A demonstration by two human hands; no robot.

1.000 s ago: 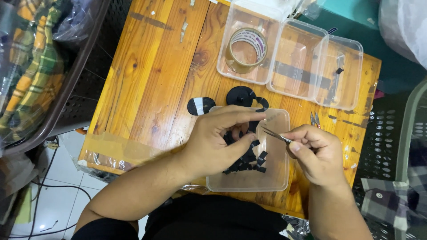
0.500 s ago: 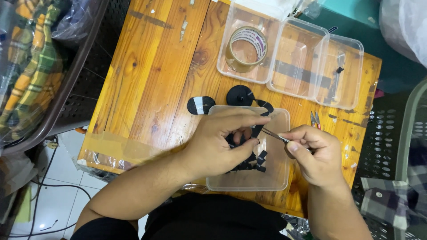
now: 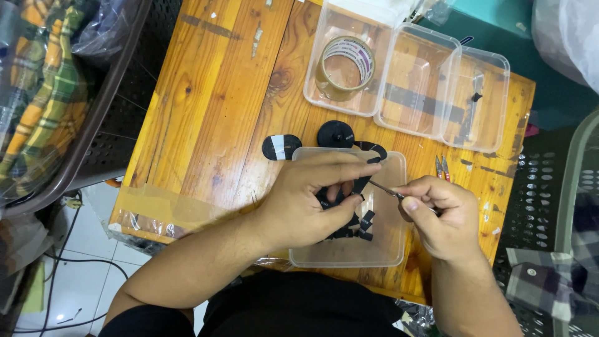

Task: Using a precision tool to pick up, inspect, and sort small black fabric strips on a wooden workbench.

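My left hand point(image 3: 312, 200) pinches a black strip-shaped piece point(image 3: 360, 185) between thumb and fingers, over a clear plastic tray point(image 3: 387, 246) that holds several more black pieces point(image 3: 362, 226). My right hand point(image 3: 443, 215) grips thin metal tweezers point(image 3: 384, 188), whose tip touches the black piece held by the left hand. Both hands hover above the tray near the front edge of a wooden table point(image 3: 212, 118).
Behind the tray lie a black oval piece with a white stripe point(image 3: 281, 147) and a black round disc point(image 3: 336, 133). Three clear containers sit at the back, the left one holding a tape roll point(image 3: 345, 67). Small snips point(image 3: 442, 167) lie to the right. A dark basket point(image 3: 81, 118) with bagged checked cloth stands left.
The hands have stayed over the tray. The tweezers' tip has shifted slightly closer to the black piece in my left fingers.
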